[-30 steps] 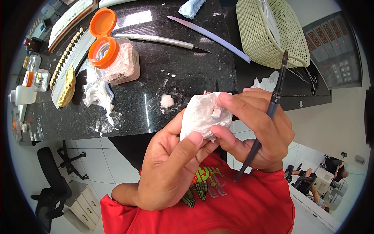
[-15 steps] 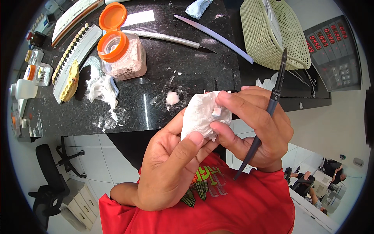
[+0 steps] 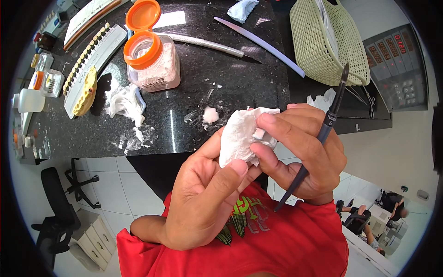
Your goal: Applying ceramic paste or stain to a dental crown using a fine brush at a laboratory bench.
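My left hand [image 3: 198,203] is closed on a crumpled white tissue [image 3: 236,138], thumb on its front and fingers behind. My right hand [image 3: 309,157] pinches a small white piece with a bluish edge [image 3: 259,134] between thumb and index finger, against the tissue. The piece may be a dental crown; the fingers partly cover it. A dark-handled brush [image 3: 330,117] is lodged across the right hand's fingers, its bristles pointing up and away. Beyond the tissue, on the black speckled counter [image 3: 184,104], lies a small white mound [image 3: 211,115] amid smears.
An orange-lidded jar of pinkish powder [image 3: 159,74] stands open on the counter. Around it lie a tooth shade guide [image 3: 99,57], a yellow dental model [image 3: 84,97], crumpled tissue [image 3: 123,104], a metal instrument [image 3: 203,43] and a lilac spatula [image 3: 263,45]. At right are a woven basket [image 3: 318,51] and display panel [image 3: 392,69].
The counter and its objects appear slightly farther right. The tissue and the small piece have tilted and shifted a little rightward; both hands keep their grips.
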Motion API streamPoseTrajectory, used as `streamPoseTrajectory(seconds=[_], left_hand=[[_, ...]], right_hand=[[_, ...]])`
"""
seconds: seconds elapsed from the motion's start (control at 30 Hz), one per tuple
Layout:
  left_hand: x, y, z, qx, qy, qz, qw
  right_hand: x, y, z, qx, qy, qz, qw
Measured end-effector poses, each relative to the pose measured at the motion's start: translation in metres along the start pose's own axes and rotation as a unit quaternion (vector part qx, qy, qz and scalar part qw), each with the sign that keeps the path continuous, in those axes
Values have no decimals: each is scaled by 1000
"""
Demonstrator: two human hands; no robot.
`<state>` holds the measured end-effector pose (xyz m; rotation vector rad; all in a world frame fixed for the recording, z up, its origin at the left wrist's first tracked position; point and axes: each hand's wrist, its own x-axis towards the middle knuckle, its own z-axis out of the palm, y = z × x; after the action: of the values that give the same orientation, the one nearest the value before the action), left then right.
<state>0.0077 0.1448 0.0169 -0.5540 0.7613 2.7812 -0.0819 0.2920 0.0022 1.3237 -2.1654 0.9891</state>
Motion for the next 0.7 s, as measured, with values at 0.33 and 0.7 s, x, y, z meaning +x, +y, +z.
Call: streamPoseTrajectory(seconds=[0.33, 0.7], left_hand=[[-4, 1, -4, 1, 7, 1, 1000], [-33, 39, -33, 87, 108, 45, 989]], right_hand=[[-2, 0, 0, 16, 34, -2, 999], [-1, 3, -1, 273, 13, 194, 942]])
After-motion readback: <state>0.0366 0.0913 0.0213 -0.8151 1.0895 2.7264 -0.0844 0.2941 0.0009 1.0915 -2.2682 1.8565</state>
